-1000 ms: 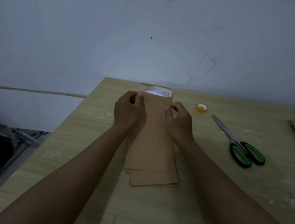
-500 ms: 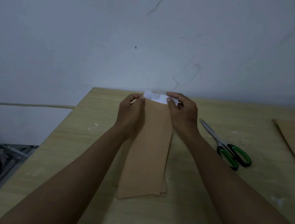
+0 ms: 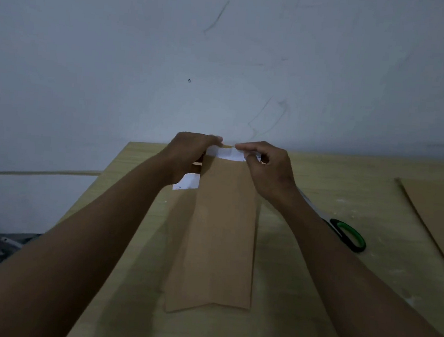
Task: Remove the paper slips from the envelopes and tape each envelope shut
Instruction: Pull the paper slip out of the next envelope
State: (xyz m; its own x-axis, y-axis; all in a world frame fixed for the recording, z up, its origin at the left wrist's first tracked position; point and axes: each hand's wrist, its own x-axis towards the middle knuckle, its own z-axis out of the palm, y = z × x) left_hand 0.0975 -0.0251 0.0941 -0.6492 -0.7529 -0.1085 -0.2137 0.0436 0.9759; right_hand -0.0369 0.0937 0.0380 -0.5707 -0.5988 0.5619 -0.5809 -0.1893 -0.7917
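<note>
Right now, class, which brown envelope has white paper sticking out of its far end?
The top envelope of the stack between the arms: both hands pinch its white slip. The brown sheet at the right edge shows no paper.

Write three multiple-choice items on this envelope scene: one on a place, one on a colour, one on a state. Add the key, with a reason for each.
1. Where do the scissors lie?
A. right of the envelope stack
B. left of it
C. on top of it

2. What colour lines the scissor handles?
A. red
B. green
C. yellow

3. How does the paper slip sit in the top envelope?
A. fully inside
B. lying apart on the table
C. sticking out of the far end

Key: A, they lie on the table past the right forearm; B, green rims the black loops; C, white paper shows beyond the brown edge, between the left hand and the right hand.
</note>
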